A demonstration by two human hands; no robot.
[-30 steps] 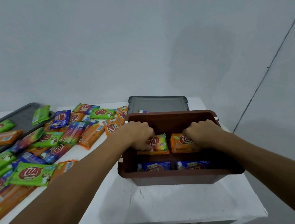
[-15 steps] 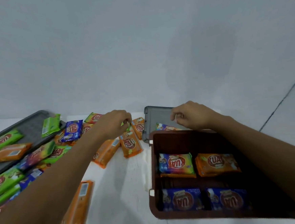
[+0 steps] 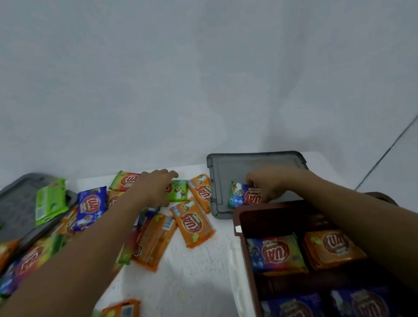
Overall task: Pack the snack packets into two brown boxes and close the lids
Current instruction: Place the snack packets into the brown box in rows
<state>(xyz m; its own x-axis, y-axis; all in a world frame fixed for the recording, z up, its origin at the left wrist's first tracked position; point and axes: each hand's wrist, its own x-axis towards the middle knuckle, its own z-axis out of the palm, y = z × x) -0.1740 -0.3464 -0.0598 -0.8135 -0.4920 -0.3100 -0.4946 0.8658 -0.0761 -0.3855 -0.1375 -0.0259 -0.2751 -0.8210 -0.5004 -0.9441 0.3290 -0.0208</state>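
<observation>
Head view, looking down on a white table (image 3: 194,272).

- Brown box (image 3: 241,221) is sitting open at the near right edge, with a white latch (image 3: 238,276) on its left wall.
- Inside the box, four packets are lying flat. A rainbow packet (image 3: 275,253) and an orange packet (image 3: 332,246) are lying side by side in the far row. Two blue packets (image 3: 293,311) are lying in the near row.
- Grey lid (image 3: 253,164) is lying flat just behind the box.
- Right hand (image 3: 272,185) is reaching over the box's far wall onto the lid. Its fingers are curling round a multicolour packet (image 3: 241,196) and pinching its right end. The packet is resting on the lid.
- Left hand (image 3: 155,187) is hovering over the loose pile, left of the lid. Its fingers (image 3: 169,174) are bending down over a green packet (image 3: 179,192), and the thumb is pointing toward the near edge. Cannot tell whether the packet is actually gripped.
- Loose snack packets (image 3: 193,224) are lying scattered over the table's left half: orange, green, blue and mixed colours. Many are overlapping.
- A second grey lid (image 3: 11,199) is lying at far left, with a green packet on it.
</observation>
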